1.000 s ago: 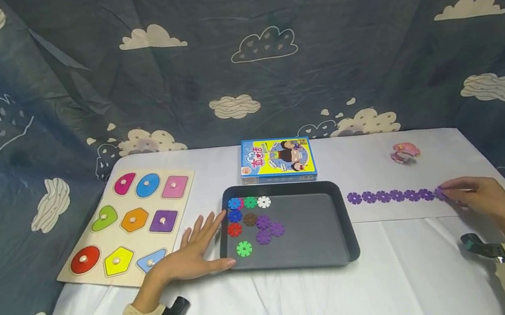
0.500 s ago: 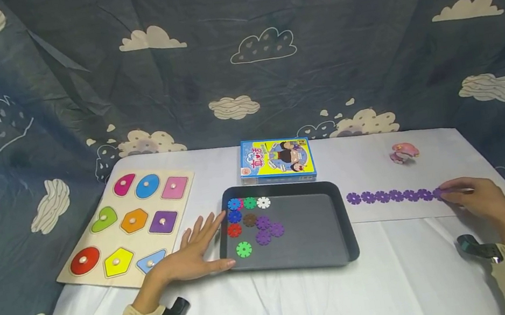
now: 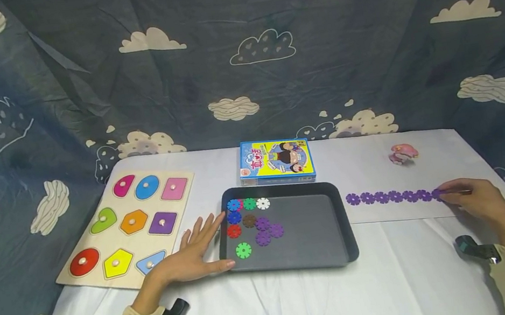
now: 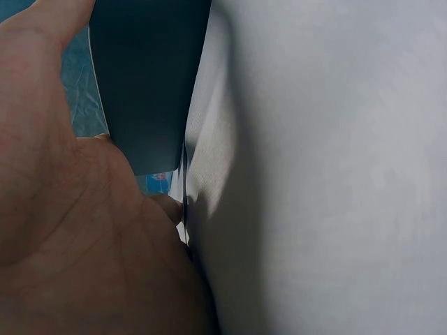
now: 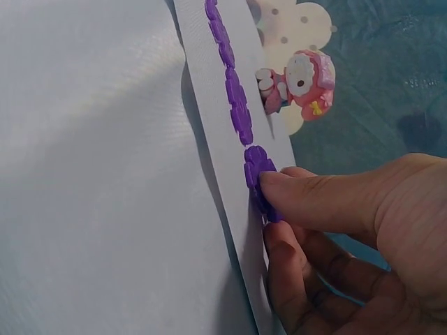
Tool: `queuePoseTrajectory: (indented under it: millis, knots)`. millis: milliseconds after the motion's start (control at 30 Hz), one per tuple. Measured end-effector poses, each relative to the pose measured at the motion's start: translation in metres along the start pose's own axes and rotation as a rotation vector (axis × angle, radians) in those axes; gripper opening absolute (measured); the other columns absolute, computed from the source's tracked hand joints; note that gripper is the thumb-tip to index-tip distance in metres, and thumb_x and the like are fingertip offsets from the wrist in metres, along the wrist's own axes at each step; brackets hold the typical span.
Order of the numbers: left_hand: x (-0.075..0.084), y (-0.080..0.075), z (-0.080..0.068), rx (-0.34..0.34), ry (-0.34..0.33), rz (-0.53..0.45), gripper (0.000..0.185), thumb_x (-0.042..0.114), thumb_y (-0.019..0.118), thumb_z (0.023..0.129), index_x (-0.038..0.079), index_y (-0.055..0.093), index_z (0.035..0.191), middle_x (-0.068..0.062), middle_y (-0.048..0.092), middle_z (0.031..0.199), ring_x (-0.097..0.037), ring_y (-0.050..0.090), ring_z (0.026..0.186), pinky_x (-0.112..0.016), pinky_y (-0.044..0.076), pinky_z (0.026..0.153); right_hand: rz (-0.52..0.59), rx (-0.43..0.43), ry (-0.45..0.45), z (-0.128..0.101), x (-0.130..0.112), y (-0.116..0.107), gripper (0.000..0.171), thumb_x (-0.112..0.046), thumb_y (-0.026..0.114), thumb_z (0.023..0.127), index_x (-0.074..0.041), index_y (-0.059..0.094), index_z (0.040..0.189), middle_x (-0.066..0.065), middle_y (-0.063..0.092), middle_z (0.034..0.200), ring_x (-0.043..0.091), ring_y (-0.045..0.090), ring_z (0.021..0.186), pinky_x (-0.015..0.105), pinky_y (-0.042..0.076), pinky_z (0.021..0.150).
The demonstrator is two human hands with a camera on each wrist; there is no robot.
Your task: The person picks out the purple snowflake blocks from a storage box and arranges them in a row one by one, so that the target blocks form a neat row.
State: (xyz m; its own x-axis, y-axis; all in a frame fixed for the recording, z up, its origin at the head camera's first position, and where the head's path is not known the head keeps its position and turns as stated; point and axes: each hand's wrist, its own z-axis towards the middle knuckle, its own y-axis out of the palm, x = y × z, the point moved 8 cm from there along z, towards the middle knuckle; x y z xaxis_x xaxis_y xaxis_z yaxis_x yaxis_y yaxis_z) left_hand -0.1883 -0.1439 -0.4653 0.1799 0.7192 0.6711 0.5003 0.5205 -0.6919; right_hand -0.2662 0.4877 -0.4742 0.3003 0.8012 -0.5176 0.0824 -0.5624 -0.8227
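At the right end of a row of purple notched discs (image 3: 381,197), my right hand (image 3: 479,198) pinches one more purple notched disc (image 5: 255,162) between thumb and fingers. In the right wrist view this disc lines up with the row, close against its neighbour, and the thumb covers part of it. My left hand (image 3: 189,259) lies with spread fingers at the left edge of a dark tray (image 3: 312,230), fingertips and thumb at its rim. Inside the tray, several loose discs gather on the left: blue, red, brown, white, green and a purple cluster (image 3: 268,230).
A wooden shape-puzzle board (image 3: 137,203) with knobbed pieces lies at the left. Behind the tray sits a blue and yellow box (image 3: 275,160). A small pink figurine (image 3: 403,153) stands beyond the purple row. Patterned dark cloth (image 3: 272,89) hangs behind the white table.
My right hand has shifted slightly left, bringing its purple disc up against the end of the row. The left hand has stayed at the tray.
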Motion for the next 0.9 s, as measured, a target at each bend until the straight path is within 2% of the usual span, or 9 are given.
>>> queuePoseTrajectory:
  millis: [333,900]
  knots:
    - [-0.0005,0.0003,-0.0005,-0.002,0.001,0.006,0.105,0.066,0.067,0.084,0.042,-0.001,0.16,-0.009,-0.006,0.17,-0.035,-0.015,0.155,-0.062,-0.011,0.121,-0.008,0.014,-0.005,-0.0002,-0.0022,0.0003,0.049,-0.025,0.064,0.098,0.006,0.054,0.135,0.035,0.049,0.137,0.054,0.046,0.121,0.067,0.046,0.094]
    - [0.0013,-0.0006,-0.001,-0.005,0.002,0.003,0.106,0.066,0.068,0.083,0.042,-0.001,0.16,-0.009,-0.006,0.17,-0.035,-0.015,0.155,-0.062,-0.011,0.121,-0.006,0.008,0.015,0.0001,0.0008,-0.0018,0.052,-0.029,0.061,0.1,0.005,0.052,0.137,0.034,0.048,0.139,0.054,0.046,0.123,0.066,0.047,0.093]
